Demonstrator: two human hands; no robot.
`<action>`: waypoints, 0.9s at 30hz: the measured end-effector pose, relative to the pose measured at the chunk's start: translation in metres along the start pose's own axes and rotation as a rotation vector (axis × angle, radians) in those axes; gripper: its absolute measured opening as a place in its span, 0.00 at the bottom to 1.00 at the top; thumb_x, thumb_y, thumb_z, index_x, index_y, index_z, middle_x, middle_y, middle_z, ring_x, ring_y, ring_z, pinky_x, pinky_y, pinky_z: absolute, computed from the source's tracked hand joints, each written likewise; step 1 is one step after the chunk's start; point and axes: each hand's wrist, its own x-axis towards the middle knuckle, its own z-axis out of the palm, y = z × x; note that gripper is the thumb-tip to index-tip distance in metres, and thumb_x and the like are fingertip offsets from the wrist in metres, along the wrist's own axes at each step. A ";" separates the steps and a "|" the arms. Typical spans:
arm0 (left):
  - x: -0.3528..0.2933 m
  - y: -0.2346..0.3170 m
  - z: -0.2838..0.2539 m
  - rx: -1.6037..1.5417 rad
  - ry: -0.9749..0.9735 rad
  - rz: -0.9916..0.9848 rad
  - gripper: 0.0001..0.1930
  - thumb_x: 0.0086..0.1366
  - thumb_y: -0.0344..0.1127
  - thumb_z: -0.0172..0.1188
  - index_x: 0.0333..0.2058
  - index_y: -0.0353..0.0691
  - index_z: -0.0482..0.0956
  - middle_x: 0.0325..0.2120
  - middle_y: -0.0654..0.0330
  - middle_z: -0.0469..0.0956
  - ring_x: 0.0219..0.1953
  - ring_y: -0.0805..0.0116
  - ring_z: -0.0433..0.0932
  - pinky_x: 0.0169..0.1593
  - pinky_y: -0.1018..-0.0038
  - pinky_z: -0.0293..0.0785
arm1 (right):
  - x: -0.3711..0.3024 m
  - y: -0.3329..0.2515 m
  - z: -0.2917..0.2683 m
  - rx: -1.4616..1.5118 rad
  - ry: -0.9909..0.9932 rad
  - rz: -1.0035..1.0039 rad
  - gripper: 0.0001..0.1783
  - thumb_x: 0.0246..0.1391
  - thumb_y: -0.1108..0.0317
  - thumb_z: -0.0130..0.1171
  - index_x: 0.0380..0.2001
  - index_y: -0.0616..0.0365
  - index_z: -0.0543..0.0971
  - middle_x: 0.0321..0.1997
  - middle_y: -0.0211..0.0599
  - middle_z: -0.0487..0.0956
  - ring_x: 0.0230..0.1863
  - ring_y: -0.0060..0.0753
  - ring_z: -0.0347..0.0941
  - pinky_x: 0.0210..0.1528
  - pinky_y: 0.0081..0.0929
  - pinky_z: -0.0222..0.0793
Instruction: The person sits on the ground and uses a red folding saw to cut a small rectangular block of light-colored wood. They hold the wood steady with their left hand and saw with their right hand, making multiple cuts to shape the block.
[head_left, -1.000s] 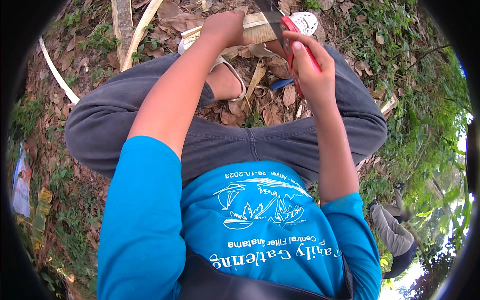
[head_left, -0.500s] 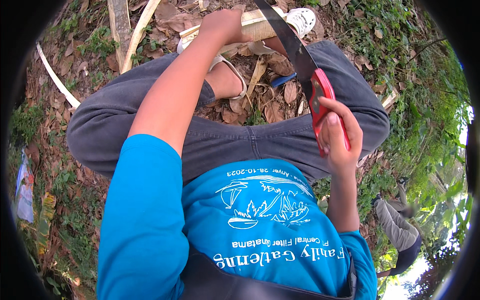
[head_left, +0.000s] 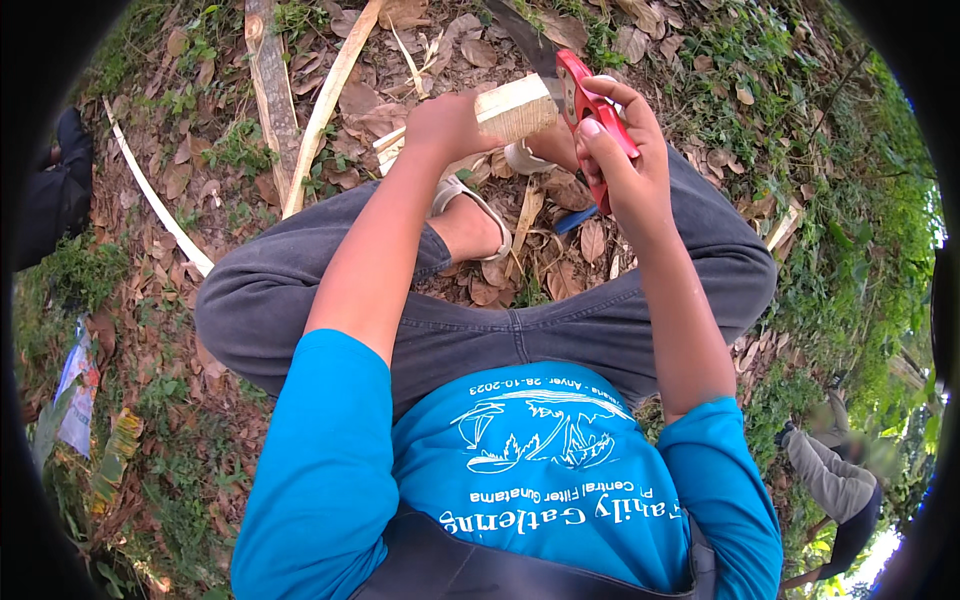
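Note:
Closed around a pale, squared piece of wood [head_left: 518,108] is my left hand [head_left: 442,128], above my feet and in front of my crossed legs. The wood's cut end points to the right. My right hand [head_left: 625,145] grips the red handle of a hand saw [head_left: 530,42]. The saw's dark blade runs up and left past the wood's right end; whether it touches the wood I cannot tell. One foot in a light shoe [head_left: 470,215] shows beneath the wood, and the other is partly hidden behind it.
Long strips of wood [head_left: 325,110] and a grey-brown plank [head_left: 270,80] lie on the leaf-strewn ground at the left. A blue object [head_left: 575,219] lies between my legs. Another person [head_left: 835,465] is at the far right, and dark clothing [head_left: 68,190] shows at the left rim.
My right hand has moved forward and left with the saw, toward the wood's end. The blade now reaches beyond the wood. My left hand still holds the wood.

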 end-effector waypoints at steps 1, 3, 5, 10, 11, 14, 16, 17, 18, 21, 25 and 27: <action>-0.001 -0.003 0.003 0.008 -0.005 0.019 0.41 0.46 0.67 0.74 0.49 0.39 0.80 0.42 0.49 0.86 0.45 0.49 0.86 0.49 0.55 0.82 | -0.007 -0.003 -0.001 -0.010 0.009 -0.026 0.23 0.66 0.67 0.60 0.62 0.59 0.71 0.34 0.26 0.76 0.30 0.11 0.70 0.33 0.14 0.66; -0.002 -0.006 0.007 0.017 -0.004 0.022 0.41 0.46 0.67 0.75 0.49 0.38 0.80 0.42 0.49 0.86 0.46 0.50 0.86 0.49 0.56 0.82 | -0.016 -0.009 -0.002 -0.019 0.009 -0.032 0.21 0.67 0.69 0.59 0.61 0.60 0.71 0.35 0.25 0.75 0.31 0.10 0.68 0.34 0.13 0.65; -0.009 -0.006 0.013 0.010 -0.011 0.000 0.41 0.47 0.66 0.75 0.48 0.38 0.81 0.43 0.49 0.86 0.45 0.51 0.87 0.49 0.58 0.83 | -0.025 -0.013 -0.005 -0.025 0.000 0.002 0.20 0.67 0.72 0.57 0.61 0.62 0.71 0.40 0.27 0.75 0.37 0.12 0.69 0.42 0.14 0.66; -0.012 -0.005 0.017 -0.006 -0.001 -0.024 0.42 0.47 0.65 0.75 0.52 0.37 0.77 0.46 0.47 0.85 0.49 0.49 0.85 0.51 0.55 0.81 | -0.044 -0.010 0.000 -0.076 0.013 0.007 0.16 0.66 0.77 0.57 0.56 0.61 0.75 0.48 0.30 0.74 0.48 0.19 0.69 0.55 0.20 0.65; -0.012 -0.003 0.016 -0.003 -0.001 -0.019 0.42 0.47 0.65 0.75 0.52 0.37 0.77 0.46 0.47 0.85 0.49 0.48 0.84 0.51 0.55 0.81 | -0.045 -0.007 0.001 -0.080 0.017 -0.012 0.16 0.66 0.77 0.57 0.55 0.61 0.76 0.49 0.30 0.73 0.49 0.20 0.68 0.56 0.21 0.65; -0.011 -0.001 0.013 0.005 -0.010 -0.021 0.44 0.47 0.66 0.75 0.54 0.37 0.76 0.47 0.46 0.84 0.50 0.48 0.84 0.52 0.55 0.81 | -0.045 -0.002 0.003 -0.084 0.012 -0.014 0.15 0.65 0.77 0.57 0.55 0.60 0.77 0.47 0.30 0.73 0.48 0.20 0.68 0.55 0.20 0.65; -0.010 -0.004 0.015 -0.002 -0.006 -0.031 0.45 0.47 0.66 0.75 0.55 0.37 0.76 0.47 0.46 0.84 0.50 0.48 0.84 0.52 0.55 0.81 | -0.047 -0.002 0.003 -0.075 0.003 0.045 0.16 0.65 0.77 0.57 0.55 0.60 0.77 0.43 0.27 0.75 0.43 0.17 0.69 0.51 0.18 0.66; -0.010 -0.004 0.015 0.002 -0.020 -0.039 0.45 0.47 0.65 0.76 0.56 0.37 0.76 0.48 0.46 0.84 0.51 0.48 0.84 0.53 0.55 0.81 | -0.049 0.002 0.003 -0.083 0.005 0.043 0.16 0.65 0.76 0.57 0.55 0.59 0.77 0.41 0.26 0.75 0.41 0.16 0.69 0.49 0.17 0.66; -0.009 -0.003 0.014 0.000 -0.025 -0.036 0.45 0.47 0.65 0.76 0.56 0.38 0.76 0.48 0.47 0.84 0.51 0.48 0.84 0.53 0.55 0.81 | -0.050 0.007 0.003 -0.102 0.008 0.018 0.16 0.65 0.76 0.58 0.55 0.59 0.77 0.41 0.25 0.76 0.40 0.15 0.69 0.48 0.16 0.66; -0.013 -0.004 0.013 -0.009 -0.024 -0.033 0.45 0.47 0.65 0.76 0.55 0.38 0.76 0.48 0.47 0.84 0.51 0.48 0.84 0.53 0.56 0.81 | -0.058 0.013 0.001 -0.135 0.067 -0.010 0.22 0.65 0.76 0.58 0.62 0.59 0.75 0.45 0.29 0.78 0.41 0.15 0.72 0.46 0.18 0.70; -0.014 0.002 0.007 -0.003 -0.048 -0.068 0.44 0.48 0.65 0.76 0.54 0.38 0.77 0.47 0.48 0.85 0.50 0.47 0.84 0.52 0.55 0.81 | -0.071 0.021 -0.008 -0.122 0.132 0.096 0.29 0.67 0.73 0.59 0.70 0.62 0.69 0.43 0.32 0.79 0.28 0.15 0.73 0.29 0.19 0.74; -0.015 0.004 0.005 -0.006 -0.047 -0.074 0.43 0.48 0.64 0.76 0.54 0.39 0.77 0.46 0.49 0.85 0.49 0.47 0.85 0.52 0.55 0.81 | -0.076 0.028 -0.013 -0.115 0.151 0.080 0.30 0.69 0.72 0.58 0.71 0.66 0.66 0.38 0.31 0.79 0.24 0.15 0.72 0.25 0.19 0.73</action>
